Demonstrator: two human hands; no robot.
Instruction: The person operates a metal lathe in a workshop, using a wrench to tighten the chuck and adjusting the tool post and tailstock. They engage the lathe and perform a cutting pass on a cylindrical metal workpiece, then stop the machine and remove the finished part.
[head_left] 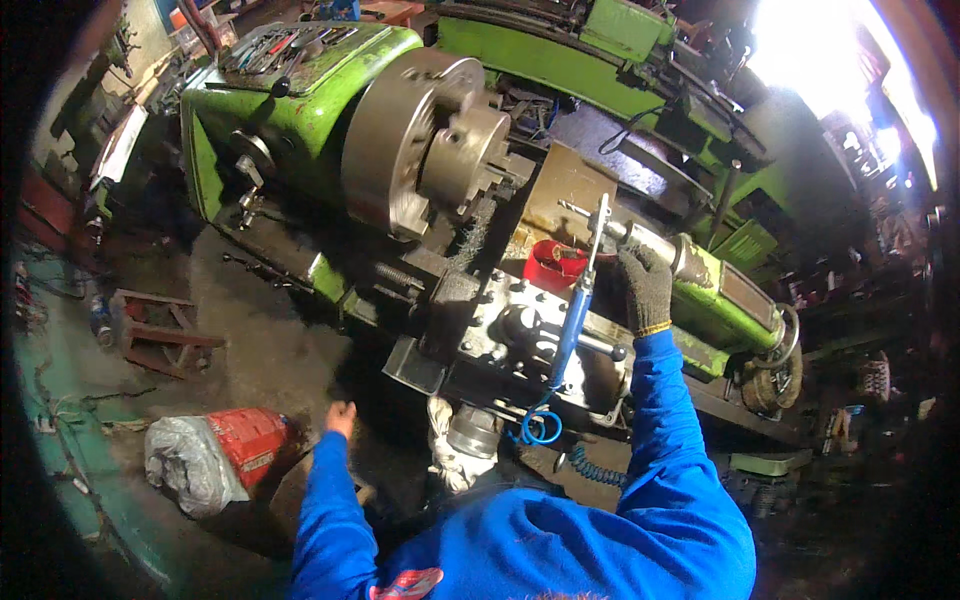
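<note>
My right hand [647,285], in a dark knit glove, is closed at the drill chuck [614,232], where it meets the silver tailstock quill [652,246]. Its fingertips are partly hidden. A thin drill bit [575,209] points left out of the chuck. Just left of the glove stands a blue air blow gun [573,328] with a long metal nozzle, apart from the hand, over the tool post [520,325]. My bare left hand [342,418] hangs low beside the lathe, its fingers curled in with nothing seen in them.
A large chuck [410,145] projects from the green headstock [310,110], where several hand tools lie on top. A red container [555,265] sits behind the tool post. White cloth [455,465] hangs by a handwheel near me. On the floor left lies a red-and-clear plastic bag [215,455].
</note>
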